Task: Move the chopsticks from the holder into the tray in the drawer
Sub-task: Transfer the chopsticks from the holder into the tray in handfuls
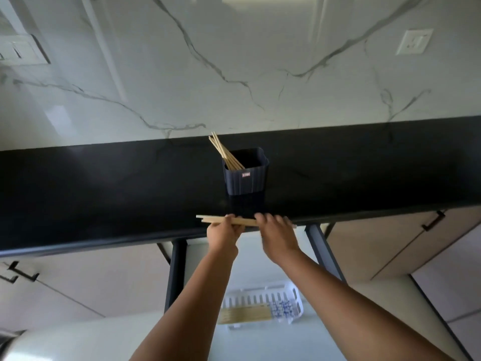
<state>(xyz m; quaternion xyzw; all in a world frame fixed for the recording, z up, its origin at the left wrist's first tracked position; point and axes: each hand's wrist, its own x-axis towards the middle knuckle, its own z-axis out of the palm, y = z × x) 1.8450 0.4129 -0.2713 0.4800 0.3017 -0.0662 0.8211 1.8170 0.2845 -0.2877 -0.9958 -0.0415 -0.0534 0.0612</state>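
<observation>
A dark blue ribbed holder (246,178) stands on the black countertop (104,194) with several wooden chopsticks (225,153) leaning to its left side. My left hand (223,233) grips a small bundle of chopsticks (208,219) held level over the counter's front edge. My right hand (276,233) curls its fingers over the right part of the same bundle. Below, in the open drawer (260,256), a white slotted tray (291,290) holds several chopsticks (244,315) lying flat.
A marble backsplash (234,74) rises behind the counter, with a wall outlet (413,41) at the upper right. Beige cabinet fronts with black handles (433,221) flank the drawer on both sides. The drawer's dark side rails (177,269) run down from the counter edge.
</observation>
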